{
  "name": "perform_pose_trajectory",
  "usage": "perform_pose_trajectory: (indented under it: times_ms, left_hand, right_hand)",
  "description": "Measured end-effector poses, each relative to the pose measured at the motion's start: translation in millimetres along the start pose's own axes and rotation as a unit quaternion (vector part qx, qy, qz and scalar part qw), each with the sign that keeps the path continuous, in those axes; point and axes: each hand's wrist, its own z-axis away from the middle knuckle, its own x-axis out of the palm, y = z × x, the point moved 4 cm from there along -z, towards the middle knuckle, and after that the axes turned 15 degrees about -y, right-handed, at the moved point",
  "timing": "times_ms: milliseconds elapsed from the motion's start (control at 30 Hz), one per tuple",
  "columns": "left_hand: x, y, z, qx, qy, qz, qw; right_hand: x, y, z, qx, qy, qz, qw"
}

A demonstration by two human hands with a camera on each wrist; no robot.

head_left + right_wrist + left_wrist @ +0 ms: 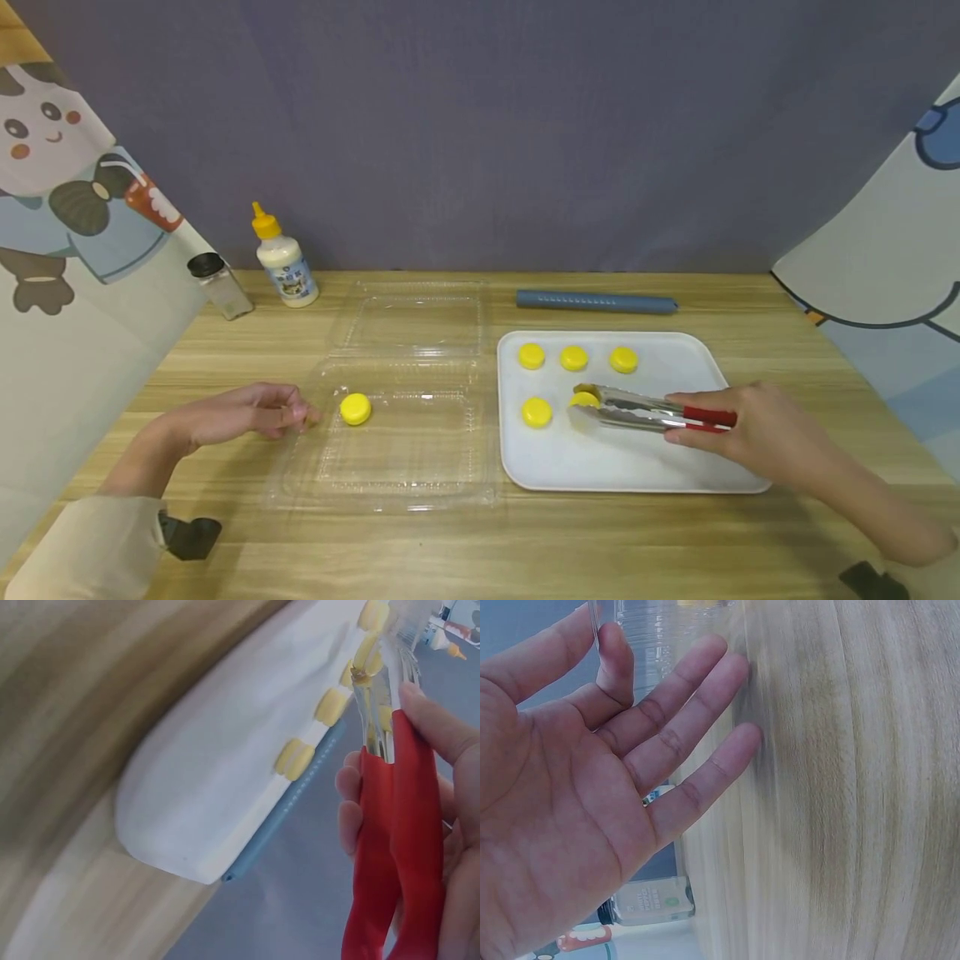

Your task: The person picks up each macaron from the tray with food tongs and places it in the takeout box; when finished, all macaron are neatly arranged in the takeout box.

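My right hand (772,425) grips metal tongs (397,817) with red handles. Over the white tray (637,462), the tong tips lie on either side of a yellow macaron (584,401); whether they squeeze it I cannot tell. Several other yellow macarons (536,412) sit on the same tray. My left hand (243,415) pinches the left edge of an opened clear plastic box (405,492) between thumb and index finger, its other fingers (686,750) held out loosely. Inside the box, near its left side, lies one yellow macaron (356,409).
A squeeze bottle with a yellow cap (288,267) and a black-lidded clear jar (222,287) stand at the back left. Behind the tray lies a blue-grey bar (596,302). The box's lid (412,321) lies folded back toward the curtain (480,133).
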Motion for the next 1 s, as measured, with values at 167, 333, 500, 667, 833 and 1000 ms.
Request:
perform_pose_trajectory:
  times_ms: [167,333,500,667,833,1000]
  left_hand:
    - [-0.5,-0.1,-0.1,0.003,-0.005,0.001,1.0]
    - [-0.6,-0.8,0.0,0.001,-0.004,0.0,1.0]
    - [-0.2,-0.7,0.1,-0.002,0.0,-0.002,1.0]
    - [-0.5,-1.7,0.0,-0.004,0.0,0.0,1.0]
    - [-0.8,-1.3,-0.2,0.0,-0.001,0.0,1.0]
    - [-1.3,-1.5,-0.7,0.003,-0.002,0.001,1.0]
  right_hand:
    - [-10.2,-6.3,-6.2,-0.012,0.006,0.01,0.9999]
    - [-19.4,-15.0,-13.7,-0.031,0.016,0.017,0.9993]
    - [-27.6,-27.2,-23.4,-0.039,0.01,0.024,0.9989]
    - [-33.5,-43.8,-35.4,-0.038,-0.009,0.014,0.9991]
    - [-37.2,-61.1,-49.4,-0.056,-0.014,0.019,0.9982]
    - [-36.3,-79.5,-66.3,-0.071,-0.019,0.018,0.9971]
